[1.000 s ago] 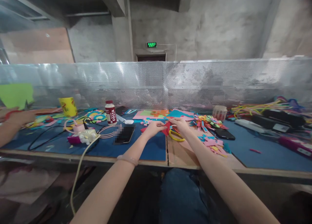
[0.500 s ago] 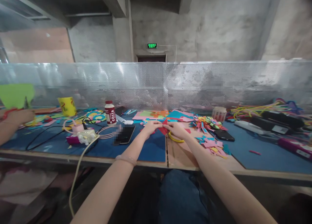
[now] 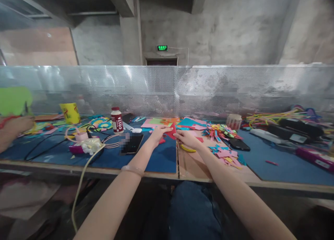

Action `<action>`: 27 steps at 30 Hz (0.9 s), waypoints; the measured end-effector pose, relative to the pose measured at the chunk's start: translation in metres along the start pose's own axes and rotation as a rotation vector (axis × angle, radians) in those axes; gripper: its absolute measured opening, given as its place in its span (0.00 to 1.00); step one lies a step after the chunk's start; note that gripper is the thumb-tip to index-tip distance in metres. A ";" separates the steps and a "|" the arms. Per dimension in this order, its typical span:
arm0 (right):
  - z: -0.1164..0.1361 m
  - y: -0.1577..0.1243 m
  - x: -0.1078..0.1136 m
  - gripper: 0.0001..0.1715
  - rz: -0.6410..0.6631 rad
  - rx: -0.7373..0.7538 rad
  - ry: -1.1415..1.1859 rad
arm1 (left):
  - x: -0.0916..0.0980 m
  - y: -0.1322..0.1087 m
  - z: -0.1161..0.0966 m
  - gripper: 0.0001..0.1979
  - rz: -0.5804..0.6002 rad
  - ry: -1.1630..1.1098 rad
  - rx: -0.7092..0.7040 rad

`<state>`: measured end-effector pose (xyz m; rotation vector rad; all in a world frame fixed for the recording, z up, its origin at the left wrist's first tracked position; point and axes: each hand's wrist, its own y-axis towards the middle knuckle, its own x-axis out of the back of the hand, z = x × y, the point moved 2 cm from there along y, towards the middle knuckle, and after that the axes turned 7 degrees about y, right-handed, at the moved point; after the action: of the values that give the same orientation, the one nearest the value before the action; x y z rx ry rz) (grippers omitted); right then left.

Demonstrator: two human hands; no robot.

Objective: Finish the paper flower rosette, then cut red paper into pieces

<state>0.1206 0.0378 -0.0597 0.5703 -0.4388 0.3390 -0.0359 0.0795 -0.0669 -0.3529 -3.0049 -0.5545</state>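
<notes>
Between my hands, just above the table, is a piece of red paper [image 3: 171,131]. My left hand [image 3: 159,134] has its fingers closed on the paper's left and upper part. My right hand [image 3: 186,138] pinches the lower right edge of the same paper. Under my right hand lies a yellow curved object [image 3: 188,149], perhaps a scissors handle; the hand hides part of it. More red paper [image 3: 162,141] lies below my left hand. Sheets of coloured paper [image 3: 193,123] are spread just behind both hands.
Left of my hands are a phone [image 3: 132,144], a Costa bottle [image 3: 117,120], a power strip with cables [image 3: 90,146] and a yellow cup [image 3: 70,113]. Paper scraps [image 3: 228,156] and another phone [image 3: 238,144] lie right. A co-worker's hand [image 3: 18,125] holds red-handled scissors and green paper far left.
My hands have moved slightly apart, and more of the red paper shows between them. The left hand has turned a little upward. At far left, the co-worker's green paper has shifted left.
</notes>
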 end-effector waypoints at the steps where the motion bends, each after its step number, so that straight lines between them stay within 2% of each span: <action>1: 0.000 0.000 0.000 0.22 -0.003 0.000 0.006 | 0.001 0.000 0.000 0.13 0.001 0.006 -0.004; 7: -0.001 0.000 0.004 0.23 -0.044 -0.010 0.086 | 0.000 -0.005 -0.005 0.13 0.033 0.092 -0.028; 13: -0.005 0.003 0.009 0.22 -0.211 -0.009 0.184 | -0.005 -0.011 -0.008 0.12 0.098 0.214 -0.045; 18: -0.009 0.003 0.007 0.22 -0.152 -0.082 0.249 | -0.007 -0.011 -0.008 0.11 0.094 0.294 -0.083; 23: -0.011 0.003 0.008 0.22 -0.246 -0.130 0.274 | -0.009 -0.009 -0.008 0.09 0.099 0.359 -0.137; 27: -0.015 0.004 0.007 0.22 -0.242 -0.169 0.314 | -0.009 -0.010 -0.010 0.09 0.130 0.401 -0.153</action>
<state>0.1290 0.0509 -0.0658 0.3911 -0.0916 0.1527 -0.0293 0.0646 -0.0622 -0.3896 -2.5443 -0.7445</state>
